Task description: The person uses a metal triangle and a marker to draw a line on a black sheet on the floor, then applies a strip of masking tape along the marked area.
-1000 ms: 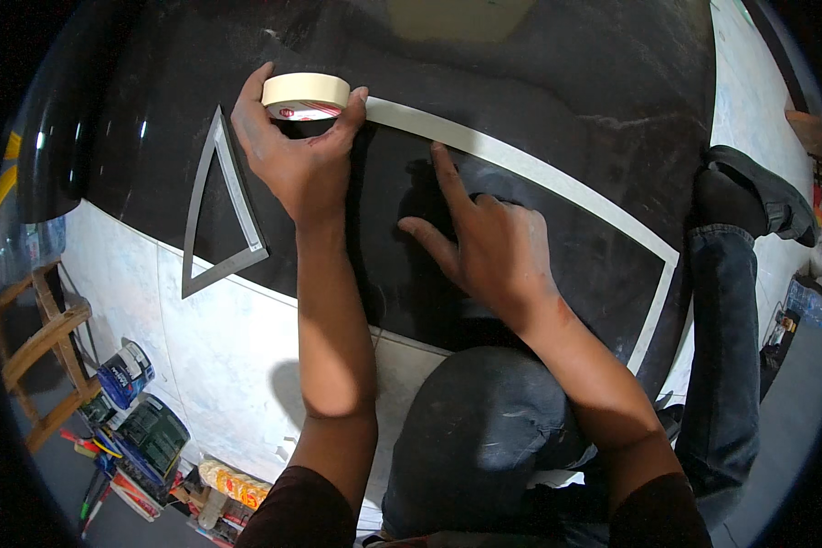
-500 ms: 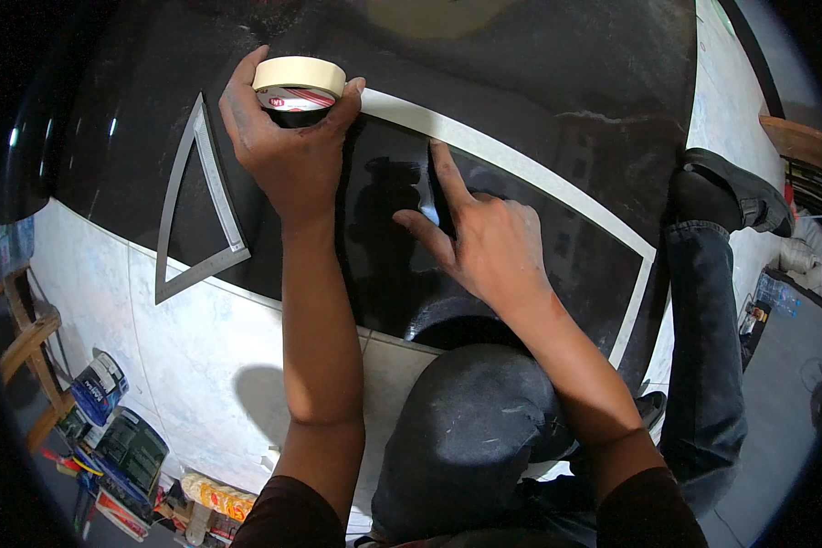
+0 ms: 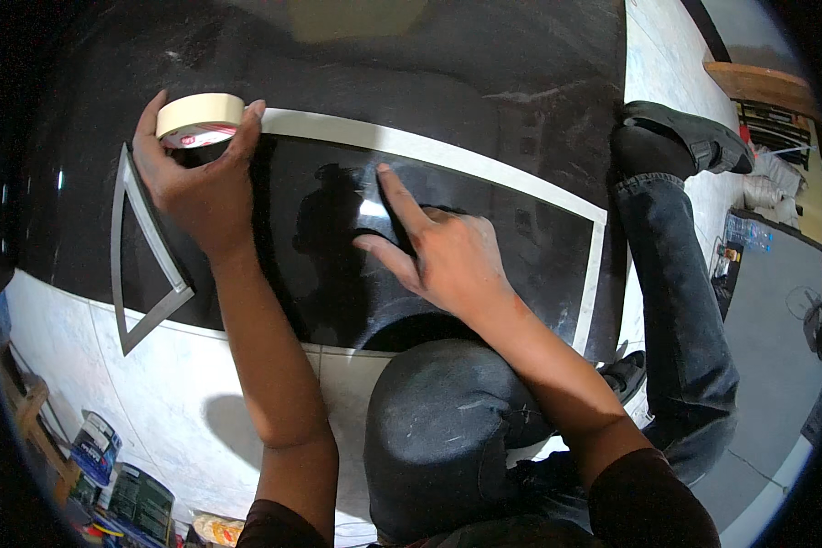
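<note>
The white strip (image 3: 429, 151) is already running across the black panel (image 3: 521, 91) and down its right side, left side's looking undone tbh, left hand (image 3: 201, 196) is gripping the tape roll (image 3: 201, 110), right hand (image 3: 452, 260) is pointing empty just below the strip.

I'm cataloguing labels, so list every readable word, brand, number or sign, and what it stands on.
No text can be read.
Cream ring-shaped tape roll in the left hand: red print on white, too small.
Blue-and-white container, lower left: label too small and blurred.
Dark-green container beside it: label too small.
</note>
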Available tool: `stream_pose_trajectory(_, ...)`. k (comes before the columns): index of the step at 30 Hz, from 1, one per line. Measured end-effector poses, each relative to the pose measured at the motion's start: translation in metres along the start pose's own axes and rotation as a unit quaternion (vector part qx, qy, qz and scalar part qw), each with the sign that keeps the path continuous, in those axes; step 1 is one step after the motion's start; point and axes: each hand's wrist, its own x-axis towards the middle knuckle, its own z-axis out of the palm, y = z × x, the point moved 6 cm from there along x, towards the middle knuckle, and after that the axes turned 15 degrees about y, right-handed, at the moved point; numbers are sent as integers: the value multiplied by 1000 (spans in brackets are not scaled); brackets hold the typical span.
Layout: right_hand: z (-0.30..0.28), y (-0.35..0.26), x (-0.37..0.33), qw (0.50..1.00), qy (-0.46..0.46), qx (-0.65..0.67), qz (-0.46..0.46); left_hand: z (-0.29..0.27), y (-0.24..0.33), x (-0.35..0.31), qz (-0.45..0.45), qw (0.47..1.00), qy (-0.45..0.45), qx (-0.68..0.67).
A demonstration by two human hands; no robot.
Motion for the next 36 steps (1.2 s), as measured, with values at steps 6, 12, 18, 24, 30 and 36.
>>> stream_pose_trajectory(6, -12, 44, -26, 997, 17, -24, 73, 1, 0, 0, 16, 1000, 2, 19)
stream_pose_trajectory(12, -24, 71, -47, 984, 27, -57, 167, 3, -3, 0, 63, 997, -21, 34)
stream_pose_trajectory(18, -23, 67, -52, 983, 123, -26, 131, 3, -4, 0, 19, 1000, 0, -5)
stream_pose_trajectory(24, -19, 68, -50, 978, 105, -11, 177, -2, -4, 1, -13, 1000, 3, -24)
stream_pose_trajectory(30, -20, 68, -47, 973, 108, -5, 206, 1, -8, -2, -14, 999, 5, -34)
stream_pose_trajectory(36, -19, 74, -53, 971, 117, 32, 205, 1, -6, 0, 14, 999, 19, -39)
